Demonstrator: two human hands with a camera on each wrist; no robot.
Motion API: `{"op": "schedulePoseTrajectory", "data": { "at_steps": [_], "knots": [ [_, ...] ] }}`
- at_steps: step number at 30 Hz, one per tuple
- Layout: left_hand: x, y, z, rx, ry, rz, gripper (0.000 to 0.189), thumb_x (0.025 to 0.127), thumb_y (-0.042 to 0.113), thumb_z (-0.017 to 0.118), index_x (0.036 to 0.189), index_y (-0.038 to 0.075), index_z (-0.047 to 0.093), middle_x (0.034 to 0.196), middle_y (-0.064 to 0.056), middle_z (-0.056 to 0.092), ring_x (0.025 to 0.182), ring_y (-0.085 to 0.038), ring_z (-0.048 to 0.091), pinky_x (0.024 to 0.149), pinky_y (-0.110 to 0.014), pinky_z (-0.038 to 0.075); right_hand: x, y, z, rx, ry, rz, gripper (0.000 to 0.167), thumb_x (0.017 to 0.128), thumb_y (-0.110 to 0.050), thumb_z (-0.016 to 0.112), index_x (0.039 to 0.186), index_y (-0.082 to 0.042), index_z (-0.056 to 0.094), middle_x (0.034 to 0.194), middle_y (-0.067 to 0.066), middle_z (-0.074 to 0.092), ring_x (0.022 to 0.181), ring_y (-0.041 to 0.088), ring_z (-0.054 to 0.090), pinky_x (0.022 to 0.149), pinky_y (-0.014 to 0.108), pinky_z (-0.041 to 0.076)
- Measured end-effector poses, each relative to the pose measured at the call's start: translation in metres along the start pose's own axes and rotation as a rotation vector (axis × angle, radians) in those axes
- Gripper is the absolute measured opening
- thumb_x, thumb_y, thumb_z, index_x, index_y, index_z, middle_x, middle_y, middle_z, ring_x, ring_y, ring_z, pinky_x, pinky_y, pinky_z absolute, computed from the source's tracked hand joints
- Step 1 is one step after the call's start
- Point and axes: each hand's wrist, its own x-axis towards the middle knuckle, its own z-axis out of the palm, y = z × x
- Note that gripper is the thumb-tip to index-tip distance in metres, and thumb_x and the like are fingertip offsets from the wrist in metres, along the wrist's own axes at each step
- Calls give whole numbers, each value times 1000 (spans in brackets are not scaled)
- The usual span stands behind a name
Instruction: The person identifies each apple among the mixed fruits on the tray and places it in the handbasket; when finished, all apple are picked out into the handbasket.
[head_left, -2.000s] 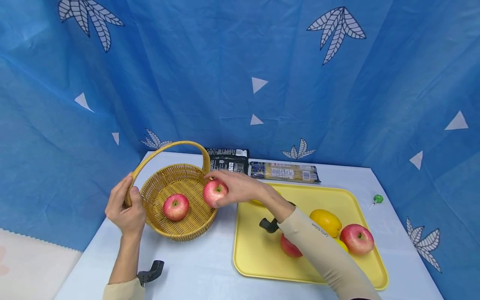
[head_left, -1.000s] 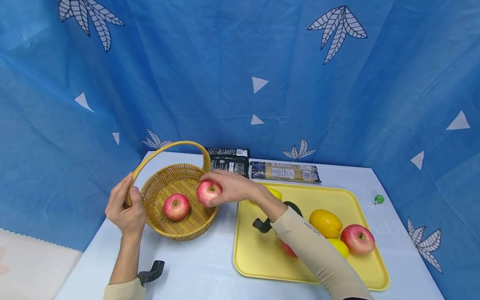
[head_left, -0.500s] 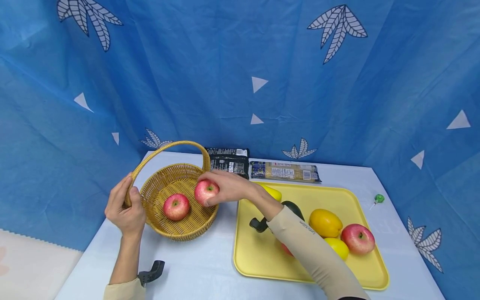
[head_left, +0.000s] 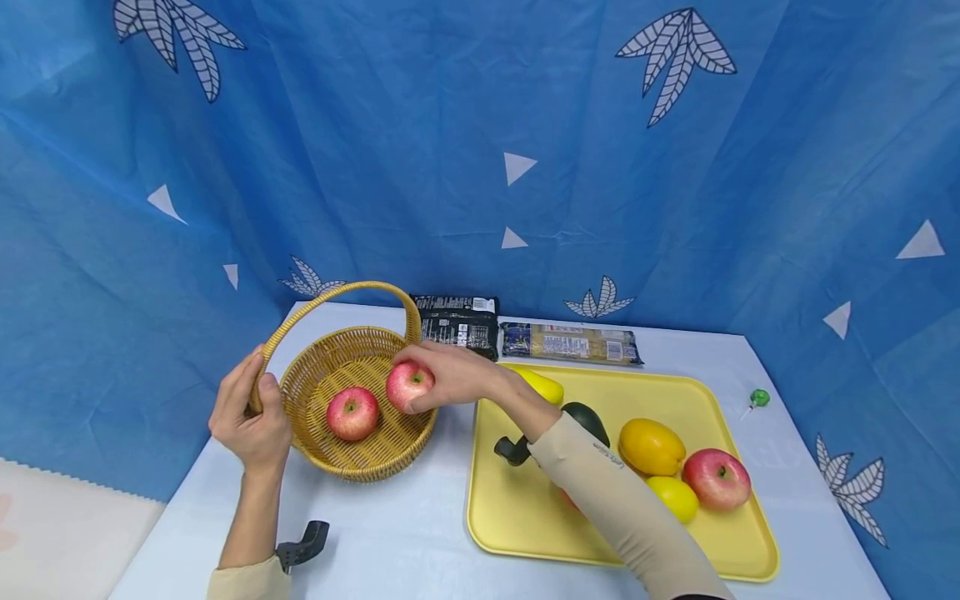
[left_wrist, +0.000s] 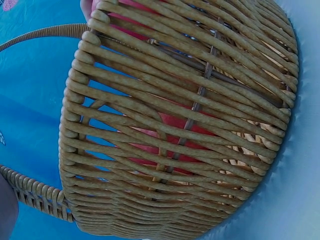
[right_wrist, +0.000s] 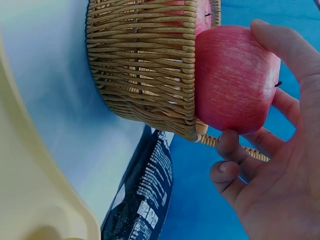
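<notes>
Streaked pink-red apple (right_wrist: 232,80), golden-brown basket (head_left: 363,472), yellow tray (head_left: 517,517), blue curtain (head_left: 420,167) with white leaves (head_left: 678,62)

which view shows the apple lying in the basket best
The head view: the apple shows unobstructed from above, inside the wicker basket. The left wrist view gives only red patches through the weave; the right wrist view, only part beyond the rim.

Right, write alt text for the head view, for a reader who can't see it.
A person's right hand holds a red apple at the rim of a wicker basket with another apple inside, while the left hand grips the handle. To the right, a yellow tray holds more fruit.
</notes>
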Motion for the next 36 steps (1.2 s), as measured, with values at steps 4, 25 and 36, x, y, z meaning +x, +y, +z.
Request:
{"op": "schedulePoseTrajectory", "data": {
  "at_steps": [4,25,36],
  "knots": [
    [0,0,0,0,-1,1,33,91,21,74,98,-12,74,102,-21,75,98,-26,72,90,-24,56,3,-1,1,-17,-6,5,68,80,-51,75,141,-33,51,126,-9,53,105,8,57,88,30,51],
    [0,-1,1,4,1,6,34,91,22,73,98,-11,75,102,-21,75,98,-26,73,90,-24,56,16,-1,4,-44,-56,2,69,83,-51,75,143,-32,49,134,-6,54,112,10,55,91,33,50],
    [0,2,0,1,4,7,33,91,21,74,98,-11,75,101,-21,75,98,-26,73,89,-23,56,25,-3,8,-53,-90,3,69,82,-51,76,143,-32,50,132,-8,55,113,10,55,95,35,49]
  ]
}}
